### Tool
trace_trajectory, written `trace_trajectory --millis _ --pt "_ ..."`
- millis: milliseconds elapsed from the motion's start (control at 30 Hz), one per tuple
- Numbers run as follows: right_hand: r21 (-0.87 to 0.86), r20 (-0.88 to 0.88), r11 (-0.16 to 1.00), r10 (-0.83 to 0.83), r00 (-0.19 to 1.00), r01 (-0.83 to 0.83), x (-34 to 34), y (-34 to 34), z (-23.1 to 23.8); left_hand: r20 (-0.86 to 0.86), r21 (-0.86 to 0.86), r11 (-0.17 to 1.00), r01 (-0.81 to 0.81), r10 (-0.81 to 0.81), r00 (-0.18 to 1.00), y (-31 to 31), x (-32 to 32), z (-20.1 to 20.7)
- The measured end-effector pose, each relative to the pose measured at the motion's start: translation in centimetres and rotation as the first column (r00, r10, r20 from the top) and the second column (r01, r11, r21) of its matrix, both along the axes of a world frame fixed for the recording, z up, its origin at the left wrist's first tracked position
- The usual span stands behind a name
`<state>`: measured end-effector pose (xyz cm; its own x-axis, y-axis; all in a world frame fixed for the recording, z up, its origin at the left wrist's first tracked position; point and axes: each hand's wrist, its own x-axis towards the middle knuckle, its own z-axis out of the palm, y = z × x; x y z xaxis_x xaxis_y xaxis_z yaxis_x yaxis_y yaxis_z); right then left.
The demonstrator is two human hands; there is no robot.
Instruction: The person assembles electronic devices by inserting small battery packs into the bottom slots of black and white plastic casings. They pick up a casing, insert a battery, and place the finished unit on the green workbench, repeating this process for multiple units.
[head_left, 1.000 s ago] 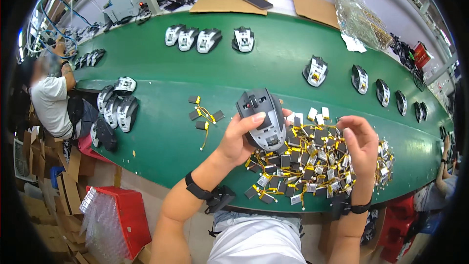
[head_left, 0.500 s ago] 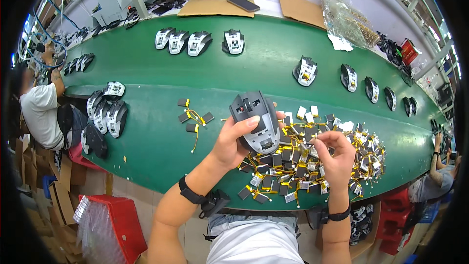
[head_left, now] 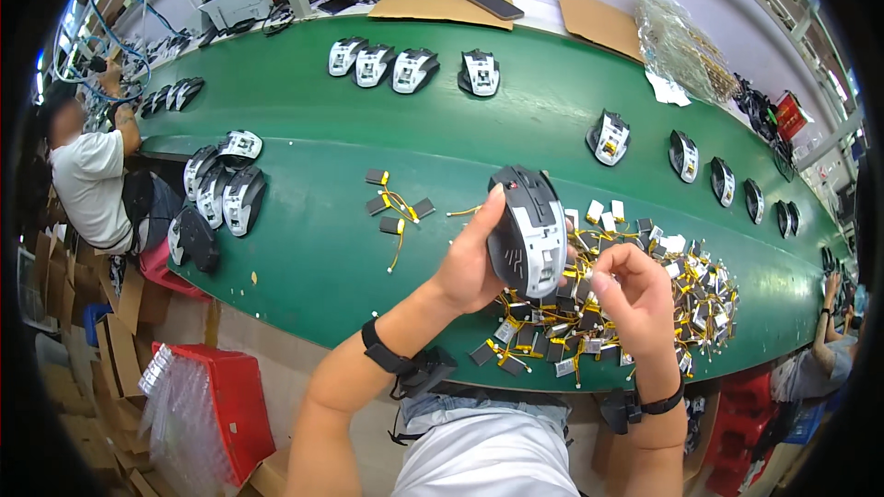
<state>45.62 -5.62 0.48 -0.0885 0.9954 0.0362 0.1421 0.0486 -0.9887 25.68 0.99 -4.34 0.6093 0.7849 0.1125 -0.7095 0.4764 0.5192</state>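
My left hand (head_left: 471, 262) is wrapped round a partly built computer mouse (head_left: 529, 235), black and white with openings in its shell. The mouse is tilted, held above the green bench. Just right of it, my right hand (head_left: 637, 299) is closed, thumb and forefinger pinched; whatever small thing lies between them is too small to name. Beneath and around that hand spreads a heap of small flat batteries (head_left: 709, 299), grey and silver, with yellow-taped leads and white plugs. Several more batteries (head_left: 390, 225) lie apart, left of the held mouse.
Several mouse shells (head_left: 416, 71) stand in a row across the far belt (head_left: 543, 74). More mouse shells (head_left: 244, 201) cluster at the left bench edge. Cardboard sheets (head_left: 442, 7) and bubble wrap (head_left: 686, 46) lie behind. One person (head_left: 87, 184) sits left, another person (head_left: 822, 364) right.
The mouse has turned in my left hand, so its side now faces up more. My right hand stays pinched close beside it. The whole view has shifted, moving the bench scene rightward.
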Motion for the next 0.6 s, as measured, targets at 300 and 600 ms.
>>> trace_trajectory --millis 300,600 --pt "0.614 0.73 0.666 -0.276 0.625 -0.424 -3.9 1.2 1.8 -0.113 0.007 0.987 -0.163 0.163 0.98 -0.2 0.3 0.2" --pt "0.522 0.853 0.61 -0.358 0.381 -0.596 -4.4 1.7 2.6 -0.115 -0.06 0.982 -0.181 0.173 0.978 -0.1 0.5 -0.4"
